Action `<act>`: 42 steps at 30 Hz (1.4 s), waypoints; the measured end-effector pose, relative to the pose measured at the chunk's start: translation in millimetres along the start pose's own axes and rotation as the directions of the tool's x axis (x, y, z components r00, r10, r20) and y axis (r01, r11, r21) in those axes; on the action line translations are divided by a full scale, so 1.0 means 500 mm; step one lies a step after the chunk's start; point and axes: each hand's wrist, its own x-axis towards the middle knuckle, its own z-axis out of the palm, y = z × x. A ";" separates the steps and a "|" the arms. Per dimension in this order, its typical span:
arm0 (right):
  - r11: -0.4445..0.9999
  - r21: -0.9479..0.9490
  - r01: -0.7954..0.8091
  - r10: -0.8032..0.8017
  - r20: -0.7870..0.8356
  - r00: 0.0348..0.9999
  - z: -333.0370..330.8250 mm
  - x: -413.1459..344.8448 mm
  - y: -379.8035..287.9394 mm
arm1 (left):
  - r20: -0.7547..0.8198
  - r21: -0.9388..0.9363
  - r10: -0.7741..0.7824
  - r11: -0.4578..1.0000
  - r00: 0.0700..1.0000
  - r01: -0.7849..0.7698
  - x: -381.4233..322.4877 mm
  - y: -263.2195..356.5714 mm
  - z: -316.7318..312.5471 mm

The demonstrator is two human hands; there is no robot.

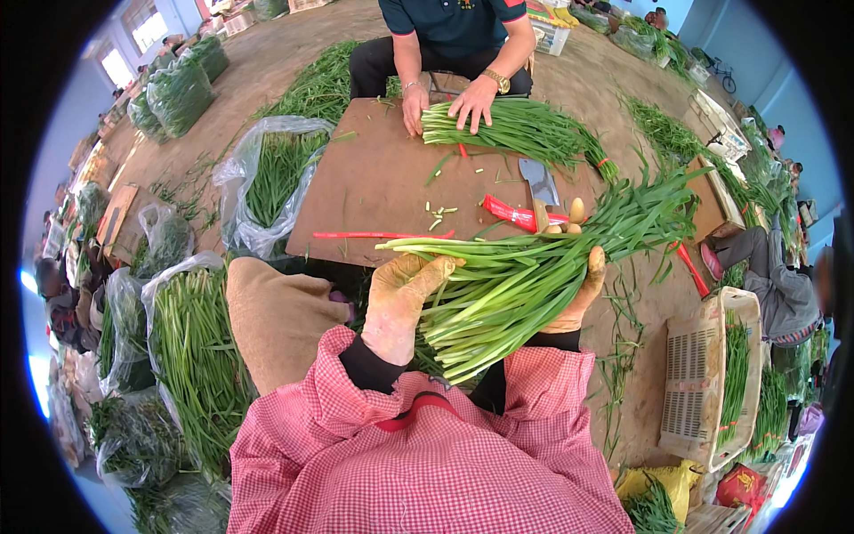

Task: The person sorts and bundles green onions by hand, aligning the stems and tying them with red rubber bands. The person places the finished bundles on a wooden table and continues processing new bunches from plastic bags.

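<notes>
A loose bunch of garlic chives (514, 287) lies across my right hand (584, 287), whose fingers wrap around it from below and behind. The pale cut ends fan out to the left and toward my lap. My left hand (410, 284) pinches a few stems near their pale ends. Just beyond the bunch, a cleaver (539, 183) with a light handle rests on the brown board table (373, 180). A red printed strip (507, 212) lies beside its handle, and another red strip (383, 234) stretches along the near edge. Short cut stem pieces (437, 217) are scattered between them.
Across the table a seated person's hands (470, 103) rest on another chive bundle (507, 130). At left stand plastic bags of chives (283, 173) (200, 354). A plastic crate (694, 380) holding chives lies at right. Loose leaves (617, 347) litter the floor.
</notes>
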 end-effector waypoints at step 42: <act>0.995 -0.050 0.090 -0.093 -0.065 0.994 -0.033 -0.036 -0.089 | 0.605 0.752 0.421 -0.026 0.676 -0.658 -0.055 0.014 0.047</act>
